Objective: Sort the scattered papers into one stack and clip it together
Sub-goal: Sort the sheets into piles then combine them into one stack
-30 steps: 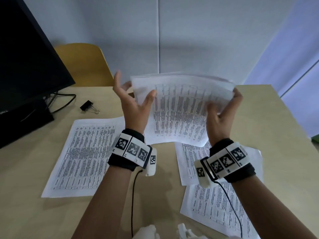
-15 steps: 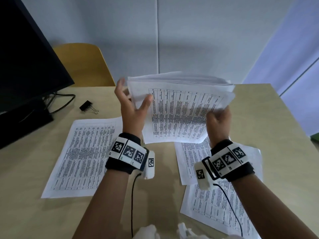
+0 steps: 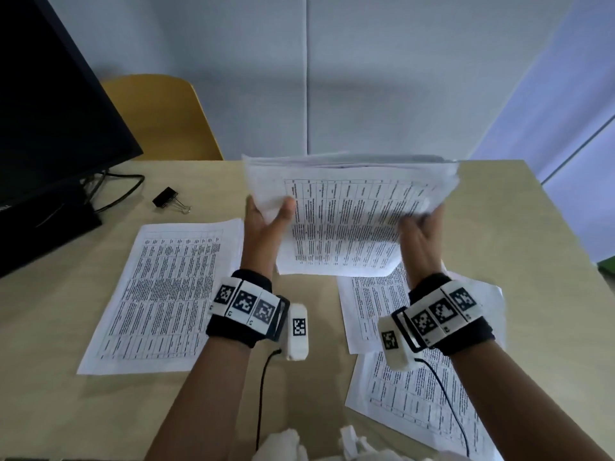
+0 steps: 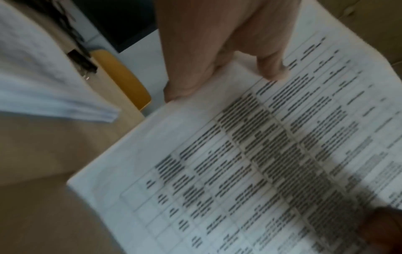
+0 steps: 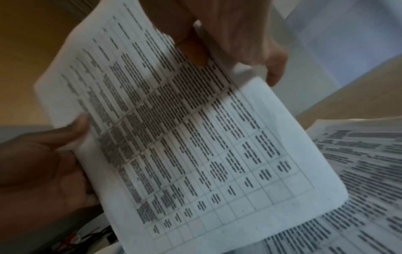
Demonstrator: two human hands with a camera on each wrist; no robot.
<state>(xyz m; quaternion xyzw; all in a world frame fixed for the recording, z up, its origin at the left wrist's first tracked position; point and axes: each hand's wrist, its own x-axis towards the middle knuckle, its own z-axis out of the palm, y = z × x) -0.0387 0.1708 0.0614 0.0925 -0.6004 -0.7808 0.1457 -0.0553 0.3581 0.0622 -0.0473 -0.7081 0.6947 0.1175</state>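
Note:
I hold a bundle of printed papers (image 3: 346, 221) up above the table, tilted toward me. My left hand (image 3: 266, 224) grips its left edge, thumb on the front sheet (image 4: 250, 154). My right hand (image 3: 421, 234) grips the right edge, thumb over the print (image 5: 195, 137). A single printed sheet (image 3: 166, 294) lies flat on the table at the left. Two more overlapping sheets (image 3: 372, 307) lie at the right under my right wrist. A black binder clip (image 3: 166, 198) sits on the table at the back left.
A black monitor (image 3: 50, 128) with its cables stands at the left edge of the wooden table (image 3: 519, 261). A yellow chair (image 3: 159, 118) stands behind the table. Something white and crumpled (image 3: 286, 444) shows at the bottom edge.
Both hands have closed onto the bundle's side edges and brought it lower and closer to me. The sheets on the table have not moved.

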